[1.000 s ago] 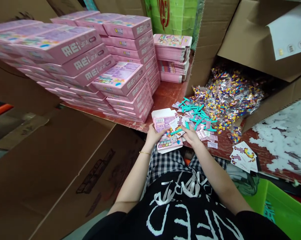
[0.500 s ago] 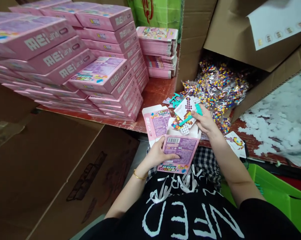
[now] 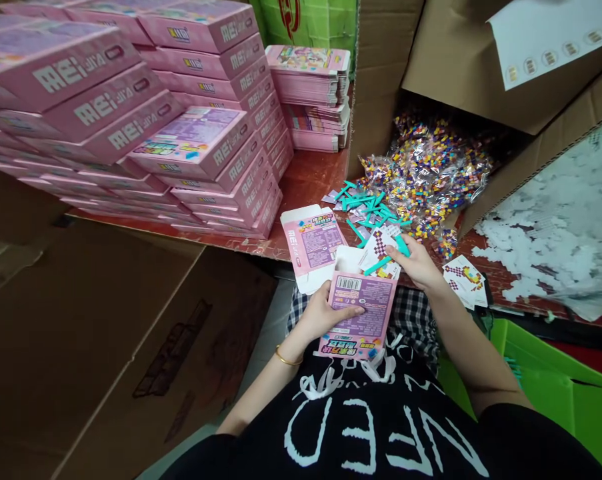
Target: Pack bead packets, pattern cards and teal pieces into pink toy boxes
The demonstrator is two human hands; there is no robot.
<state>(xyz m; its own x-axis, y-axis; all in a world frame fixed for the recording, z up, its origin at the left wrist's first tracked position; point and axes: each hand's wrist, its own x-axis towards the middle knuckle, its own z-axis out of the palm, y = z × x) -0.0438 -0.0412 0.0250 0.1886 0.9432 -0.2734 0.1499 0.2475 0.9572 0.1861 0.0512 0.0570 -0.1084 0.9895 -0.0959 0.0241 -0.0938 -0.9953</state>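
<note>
My left hand (image 3: 323,313) grips a small pink and purple box (image 3: 365,323), thumb across its printed face, its open end away from me. In my right hand (image 3: 418,263) are a teal T-shaped plastic tool (image 3: 402,245) and a white card with a pixel pattern (image 3: 379,241). Their lower ends sit in the box's mouth; whatever lies deeper is hidden. A second pink box (image 3: 313,243) with an open flap rests at the table edge, just beyond my left hand. More teal tools (image 3: 363,203) lie heaped past the card.
Stacks of pink boxes (image 3: 191,143) fill the table's left side. Clear bags of coloured bricks (image 3: 431,167) spill from a carton (image 3: 381,73). To the right lie pattern cards (image 3: 465,280) and many white pieces (image 3: 535,227). A green bin (image 3: 545,387) stands below.
My right hand has moved down toward the box, and the card and teal tool have sunk into its opening. The bag of bricks and white plate seen with them are now mostly hidden.
</note>
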